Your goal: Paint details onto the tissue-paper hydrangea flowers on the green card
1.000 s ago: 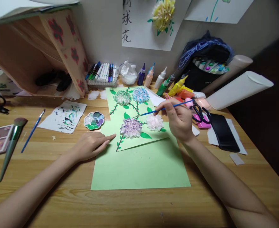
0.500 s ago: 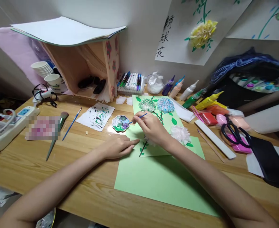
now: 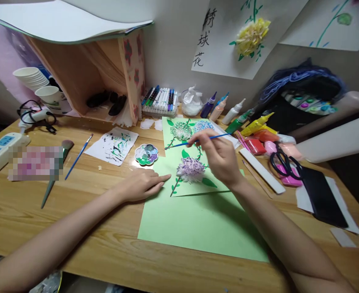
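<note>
My right hand [image 3: 220, 158] is closed on a thin blue paintbrush [image 3: 194, 141], held level over the flower picture, its tip pointing left near the green-and-white flower [image 3: 181, 130]. My left hand [image 3: 141, 183] lies flat with fingers stretched out, pressing the left edge of the light green sheet [image 3: 170, 165] that bears the painted flowers. A purple paper flower [image 3: 191, 169] sits just left of my right hand. A larger plain green sheet [image 3: 197, 224] lies beneath. A small flower-shaped paint palette [image 3: 146, 154] rests left of the picture.
A paint-smeared white paper [image 3: 112, 144], a second blue brush [image 3: 78, 156] and a large makeup brush [image 3: 55, 173] lie at left. Markers [image 3: 160, 99] and paint bottles [image 3: 225, 112] line the wall. Scissors [image 3: 285, 162], a black phone [image 3: 321, 195] and a power strip [image 3: 0, 148] flank the wooden table.
My right hand went left to dip the brush at the palette, then came back right and up over the flower picture. My left hand stayed on the sheet. The camera view shifted.
</note>
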Demonstrator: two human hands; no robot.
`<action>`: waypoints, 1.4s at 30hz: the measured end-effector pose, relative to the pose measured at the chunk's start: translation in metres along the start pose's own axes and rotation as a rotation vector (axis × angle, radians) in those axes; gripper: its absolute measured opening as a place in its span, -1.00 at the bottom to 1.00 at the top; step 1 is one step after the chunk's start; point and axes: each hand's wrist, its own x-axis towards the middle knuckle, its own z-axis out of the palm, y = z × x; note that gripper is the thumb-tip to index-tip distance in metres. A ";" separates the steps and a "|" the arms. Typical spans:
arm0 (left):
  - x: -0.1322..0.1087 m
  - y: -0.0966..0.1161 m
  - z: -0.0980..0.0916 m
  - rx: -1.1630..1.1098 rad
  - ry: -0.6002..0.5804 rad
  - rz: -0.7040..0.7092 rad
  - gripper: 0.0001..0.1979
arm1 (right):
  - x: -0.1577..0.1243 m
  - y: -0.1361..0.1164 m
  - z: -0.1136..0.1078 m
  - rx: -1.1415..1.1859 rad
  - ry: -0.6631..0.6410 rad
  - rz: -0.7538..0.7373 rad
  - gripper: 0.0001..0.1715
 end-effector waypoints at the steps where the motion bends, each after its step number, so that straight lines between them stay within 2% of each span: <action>1: 0.000 0.000 0.000 0.001 0.002 0.004 -0.59 | -0.004 0.000 -0.012 0.005 0.056 0.002 -0.63; 5: 0.001 -0.002 -0.001 0.006 0.017 0.020 -0.58 | -0.029 0.009 -0.057 -0.076 0.236 -0.040 -0.54; 9: 0.002 -0.003 -0.002 0.000 0.035 0.031 -0.59 | -0.054 0.023 -0.075 -0.114 0.232 -0.069 -0.53; 13: 0.003 -0.004 -0.003 -0.012 0.040 0.028 -0.59 | -0.065 0.032 -0.072 -0.113 0.180 -0.060 -0.55; 19: 0.004 -0.004 -0.004 -0.031 0.034 0.010 -0.59 | -0.067 0.034 -0.066 -0.101 0.073 -0.077 -0.57; 27: 0.001 -0.006 -0.002 -0.035 0.010 -0.028 -0.59 | -0.066 0.037 -0.066 -0.113 0.046 -0.113 -0.62; 32: 0.002 -0.005 -0.002 -0.034 -0.001 -0.029 -0.59 | -0.066 0.036 -0.068 -0.109 0.086 -0.097 -0.60; 38: 0.002 -0.005 -0.001 -0.033 0.016 -0.031 -0.59 | -0.066 0.035 -0.069 -0.138 0.020 -0.114 -0.61; 42: 0.003 -0.005 -0.002 -0.032 0.015 -0.022 -0.59 | -0.065 0.035 -0.070 -0.131 0.070 -0.104 -0.61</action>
